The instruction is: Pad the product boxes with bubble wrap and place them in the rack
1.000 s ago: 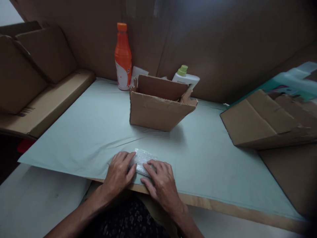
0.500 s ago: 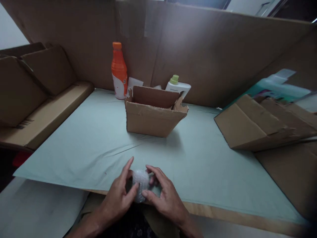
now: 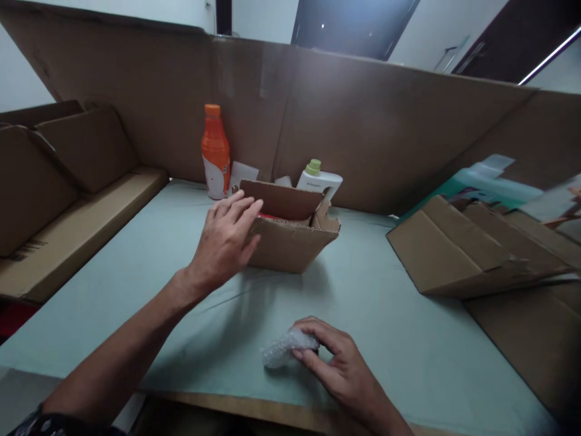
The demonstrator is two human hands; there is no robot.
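Note:
My right hand [image 3: 338, 363] pinches a small bubble-wrapped bundle [image 3: 284, 350] between thumb and fingers, low over the front of the table. What the wrap contains is hidden. Farther forward, my left hand [image 3: 227, 239] reaches to the left end of an open cardboard box [image 3: 285, 245]. Its fingers are stretched out over the box's rim and appear to hold nothing; whether they touch the cardboard I cannot tell. A bit of something red shows inside the box, mostly covered by the front wall.
Behind the box stand an orange bottle [image 3: 215, 151] and a white bottle with a green cap [image 3: 318, 180]. Cardboard boxes lie at the left [image 3: 91, 212] and right [image 3: 449, 248]. A tall cardboard wall [image 3: 363, 121] closes the back of the cloth-covered table [image 3: 363, 315].
My left hand has let go of the bubble-wrapped bundle and moved forward to the box. The bundle has shifted slightly right in my right hand. The view has tilted upward.

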